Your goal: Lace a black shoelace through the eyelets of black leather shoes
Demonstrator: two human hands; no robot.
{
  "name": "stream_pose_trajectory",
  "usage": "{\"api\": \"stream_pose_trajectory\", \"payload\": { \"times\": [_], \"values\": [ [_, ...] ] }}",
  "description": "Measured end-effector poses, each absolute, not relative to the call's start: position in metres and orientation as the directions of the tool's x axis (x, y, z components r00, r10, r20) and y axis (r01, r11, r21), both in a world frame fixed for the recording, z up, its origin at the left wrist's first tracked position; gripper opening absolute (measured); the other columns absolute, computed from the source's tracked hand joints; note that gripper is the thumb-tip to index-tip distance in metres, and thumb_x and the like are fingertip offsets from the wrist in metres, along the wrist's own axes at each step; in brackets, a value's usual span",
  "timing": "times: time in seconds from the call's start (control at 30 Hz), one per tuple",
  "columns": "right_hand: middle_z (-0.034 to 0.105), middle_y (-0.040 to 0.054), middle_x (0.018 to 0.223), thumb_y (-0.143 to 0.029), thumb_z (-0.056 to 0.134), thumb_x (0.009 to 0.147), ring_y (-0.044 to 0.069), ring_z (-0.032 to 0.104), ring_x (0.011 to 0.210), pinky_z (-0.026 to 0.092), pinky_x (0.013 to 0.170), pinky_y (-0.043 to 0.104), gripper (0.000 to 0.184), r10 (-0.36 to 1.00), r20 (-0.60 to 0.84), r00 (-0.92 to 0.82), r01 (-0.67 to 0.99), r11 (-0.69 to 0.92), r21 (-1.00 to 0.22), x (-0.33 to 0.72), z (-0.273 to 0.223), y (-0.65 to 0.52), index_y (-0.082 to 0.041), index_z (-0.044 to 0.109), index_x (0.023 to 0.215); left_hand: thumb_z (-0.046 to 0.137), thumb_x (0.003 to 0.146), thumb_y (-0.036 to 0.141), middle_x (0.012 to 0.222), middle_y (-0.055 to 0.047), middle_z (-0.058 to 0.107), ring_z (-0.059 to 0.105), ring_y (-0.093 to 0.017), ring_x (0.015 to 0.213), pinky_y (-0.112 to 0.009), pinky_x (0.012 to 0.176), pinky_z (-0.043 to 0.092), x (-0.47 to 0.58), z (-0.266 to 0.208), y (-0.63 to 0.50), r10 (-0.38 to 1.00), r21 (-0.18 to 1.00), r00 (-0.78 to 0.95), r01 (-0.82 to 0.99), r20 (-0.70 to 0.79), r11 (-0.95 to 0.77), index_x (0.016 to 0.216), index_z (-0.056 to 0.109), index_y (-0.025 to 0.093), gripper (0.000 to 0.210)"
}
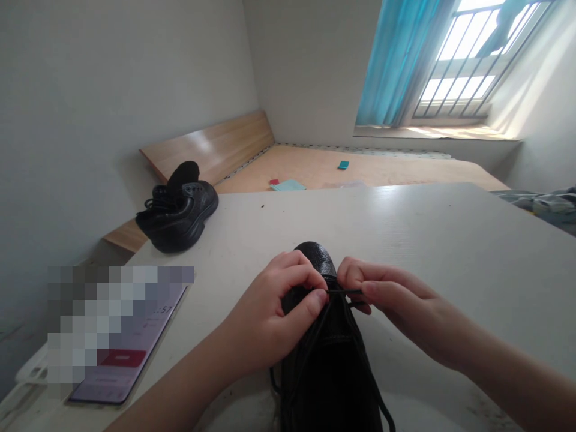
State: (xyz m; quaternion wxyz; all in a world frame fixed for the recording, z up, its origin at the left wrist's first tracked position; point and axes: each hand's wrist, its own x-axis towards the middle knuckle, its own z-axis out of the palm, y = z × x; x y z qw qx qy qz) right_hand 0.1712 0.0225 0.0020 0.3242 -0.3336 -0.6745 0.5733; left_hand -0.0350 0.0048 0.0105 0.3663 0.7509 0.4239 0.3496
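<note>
Black shoelace (344,291), probably limp, best held near the twelve-o'clock toe (317,258) of its leather shoe (332,351), is pinched by left hand (282,300) and right hand (399,295).

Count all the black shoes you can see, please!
2. One shoe is nearest, by the left hand and right hand; the other shoe is near the left edge of the white table.

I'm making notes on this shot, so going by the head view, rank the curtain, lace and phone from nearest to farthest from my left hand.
From your left hand:
1. Lace: at its fingertips, stretched toward the right hand.
2. Phone: off to its left.
3. Curtain: far ahead, up by the window.
</note>
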Motion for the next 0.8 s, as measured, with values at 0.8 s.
{"api": "stream_pose_trajectory", "payload": {
  "times": [0.8],
  "values": [
    [0.056,0.0001,0.057,-0.046,0.052,0.096,0.012,0.052,0.053,0.04,0.049,0.023,0.034,0.763,0.185,-0.619,-0.204,0.071,-0.976,0.19,0.018,0.023,-0.024,0.072,0.079,0.046,0.081,0.023,0.073,-0.001,0.044,0.039,-0.017,0.075,-0.031,0.07,0.032,-0.042,0.01,0.012,0.916,0.985,0.383,-0.164,0.118,-0.058,0.061,0.044,0.018,0.02]
  ]
}}
